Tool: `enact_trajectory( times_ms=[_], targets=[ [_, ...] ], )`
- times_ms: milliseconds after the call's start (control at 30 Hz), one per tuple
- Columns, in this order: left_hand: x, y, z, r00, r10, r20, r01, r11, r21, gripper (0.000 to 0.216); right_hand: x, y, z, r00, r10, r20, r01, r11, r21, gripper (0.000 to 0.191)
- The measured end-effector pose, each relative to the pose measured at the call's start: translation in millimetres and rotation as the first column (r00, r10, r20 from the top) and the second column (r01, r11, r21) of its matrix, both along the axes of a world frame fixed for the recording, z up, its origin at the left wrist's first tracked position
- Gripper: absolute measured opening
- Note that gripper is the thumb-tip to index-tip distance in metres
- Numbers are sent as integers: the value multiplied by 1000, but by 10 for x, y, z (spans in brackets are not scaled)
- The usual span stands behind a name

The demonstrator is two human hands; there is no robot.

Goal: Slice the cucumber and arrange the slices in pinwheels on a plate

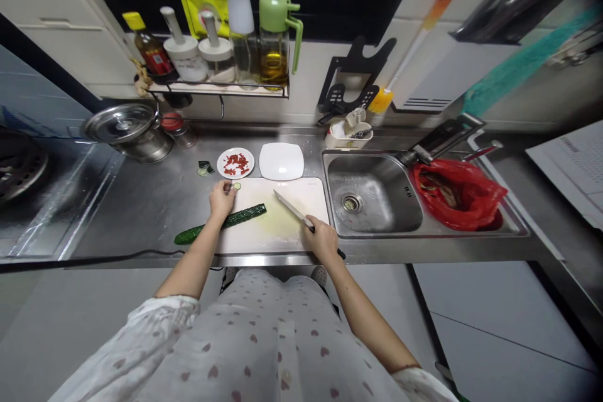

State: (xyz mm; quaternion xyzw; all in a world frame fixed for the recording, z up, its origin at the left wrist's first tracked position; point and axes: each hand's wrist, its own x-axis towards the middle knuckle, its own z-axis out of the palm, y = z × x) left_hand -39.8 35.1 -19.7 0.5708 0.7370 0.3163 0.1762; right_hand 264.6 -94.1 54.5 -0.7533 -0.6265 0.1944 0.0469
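White plastic-looking cutting board (308, 196) lies close to the near edge of the steel counter (136, 207), with only a narrow strip of metal on the person's side. Its right edge is just beside the rim of the sink (342, 177), and its far edge is near a round plate (220, 164) of chopped red pieces (238, 164) and a bare square plate (281, 162). Wider room opens to the left, where bare counter runs toward the pot (146, 141); a black cable (141, 254) trails along the near edge. On the board, the right half is mostly open around the blade.

The cucumber (244, 216) slants across the board's left side, its left end past the board's edge. It passes beneath the left forearm, nearer than the left hand (221, 202), whose fingers are curled beside a pale green slice (237, 186); whether they grip anything I cannot tell. The right hand (322, 241) is closed around the black handle of the knife (291, 208), blade pointing far and left, right of the cucumber's cut end.
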Motion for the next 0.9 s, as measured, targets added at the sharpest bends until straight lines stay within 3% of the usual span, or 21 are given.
enact_trajectory(
  times_ms=[167, 300, 400, 467, 700, 900],
  targets=[
    [76, -210, 129, 998, 10, 64, -18, 993, 120, 26, -24, 24, -16, 992, -61, -113, 59, 998, -19, 36],
    [206, -463, 210, 975, -221, -16, 221, 962, 162, 25, -91, 81, 33, 994, -8, -113, 7, 1000, -7, 37],
    [306, -624, 225, 898, -425, -117, 439, 883, 166, 23, -190, 119, 100, 995, 66, -73, -70, 996, -53, 34],
    [363, -686, 209, 852, -498, -163, 520, 841, 147, 24, -277, 131, 148, 993, 111, -43, -115, 989, -98, 32],
    [456, -661, 90, 806, -534, -255, 577, 806, 135, 26, -604, 134, 262, 979, 204, -16, -203, 959, -199, 29],
    [453, -640, 31, 784, -552, -283, 600, 791, 119, 28, -750, 136, 257, 968, 249, -9, -246, 946, -210, 28]
  ],
)
